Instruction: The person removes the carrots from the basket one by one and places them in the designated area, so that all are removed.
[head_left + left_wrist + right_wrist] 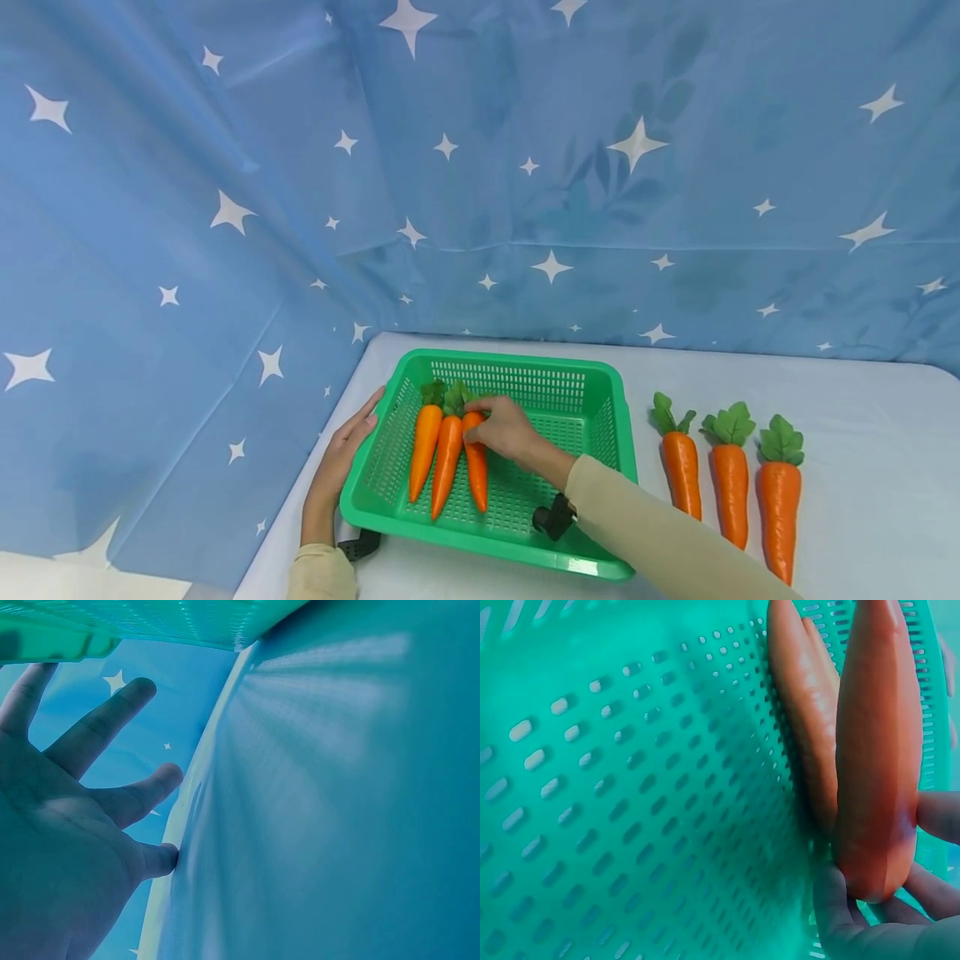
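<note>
A green perforated plastic basket [480, 543] sits on the white table. Inside its left part lie two orange carrots with leafy tops, one carrot [425, 450] at the left and another carrot [447, 467] beside it. My right hand [504, 429] pinches a third carrot [477, 479] near its leafy end, just right of those two. In the right wrist view, thumb and fingers close around the thick end of this carrot [877, 750]. My left hand [341, 458] rests along the basket's left rim. The left wrist view shows its fingers [97, 731] spread and nearly straight.
Right of the basket, three more carrots lie in a row on the table: a left carrot [681, 471], a middle carrot [731, 492] and a right carrot [780, 512]. A blue cloth [480, 200] with white stars hangs behind the table and on its left.
</note>
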Tool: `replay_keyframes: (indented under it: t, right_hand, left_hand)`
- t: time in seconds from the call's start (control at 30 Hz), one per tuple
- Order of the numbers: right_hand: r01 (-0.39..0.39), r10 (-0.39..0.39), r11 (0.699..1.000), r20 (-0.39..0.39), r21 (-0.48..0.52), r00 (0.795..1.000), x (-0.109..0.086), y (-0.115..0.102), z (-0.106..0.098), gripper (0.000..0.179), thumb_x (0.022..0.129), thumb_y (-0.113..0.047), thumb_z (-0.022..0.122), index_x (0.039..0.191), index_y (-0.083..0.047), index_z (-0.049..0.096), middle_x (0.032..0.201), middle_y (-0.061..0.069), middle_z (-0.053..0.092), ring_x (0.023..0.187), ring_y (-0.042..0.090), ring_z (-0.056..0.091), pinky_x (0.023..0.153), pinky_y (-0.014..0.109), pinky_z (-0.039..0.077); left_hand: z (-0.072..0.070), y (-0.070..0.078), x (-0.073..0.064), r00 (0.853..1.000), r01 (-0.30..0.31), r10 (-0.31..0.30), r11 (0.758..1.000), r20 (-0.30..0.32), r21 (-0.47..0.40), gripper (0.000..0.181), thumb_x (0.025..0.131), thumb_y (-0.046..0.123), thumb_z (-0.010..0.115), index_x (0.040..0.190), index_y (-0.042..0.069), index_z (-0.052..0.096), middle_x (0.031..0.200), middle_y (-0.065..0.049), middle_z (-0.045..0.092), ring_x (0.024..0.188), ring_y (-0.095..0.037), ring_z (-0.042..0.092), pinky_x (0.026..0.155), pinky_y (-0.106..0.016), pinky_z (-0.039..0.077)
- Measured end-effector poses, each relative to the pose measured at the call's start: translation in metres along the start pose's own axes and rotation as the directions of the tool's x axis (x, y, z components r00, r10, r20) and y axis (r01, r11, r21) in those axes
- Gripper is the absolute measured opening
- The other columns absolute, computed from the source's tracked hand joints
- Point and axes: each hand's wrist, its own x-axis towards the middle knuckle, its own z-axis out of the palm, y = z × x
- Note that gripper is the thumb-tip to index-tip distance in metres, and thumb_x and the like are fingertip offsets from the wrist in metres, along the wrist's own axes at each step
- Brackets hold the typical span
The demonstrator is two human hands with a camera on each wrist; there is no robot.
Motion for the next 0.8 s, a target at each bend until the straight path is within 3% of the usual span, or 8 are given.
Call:
replay_keyframes:
  t: [0.53,0.8]
  right_hand:
    - [0.080,-0.081,0.992,0.007,0.096,0.997,-0.006,-0.008,-0.006,0.052,0.092,0.002,0.076,0.142,0.009,0.064,0.135,0.023,0.066,0.107,0.031,0.070,0.086,0.044,0.061]
    - [0.067,-0.064,0.989,-0.031,0.132,0.997,-0.011,-0.017,-0.016,0.052,0.091,-0.001,0.078,0.142,0.004,0.066,0.137,0.017,0.067,0.110,0.030,0.068,0.093,0.050,0.058]
  left_hand:
    - [0.001,0.002,-0.003,1.000,0.004,-0.004,1.000,-0.005,0.005,0.052,0.119,0.028,0.041,0.170,0.023,0.035,0.175,-0.002,0.028,0.149,0.002,0.033,0.109,-0.018,0.040]
    - [0.002,0.002,0.000,1.000,-0.018,0.018,1.000,0.001,0.002,0.052,0.119,0.026,0.041,0.170,0.021,0.036,0.175,-0.003,0.029,0.150,0.002,0.032,0.110,-0.018,0.039]
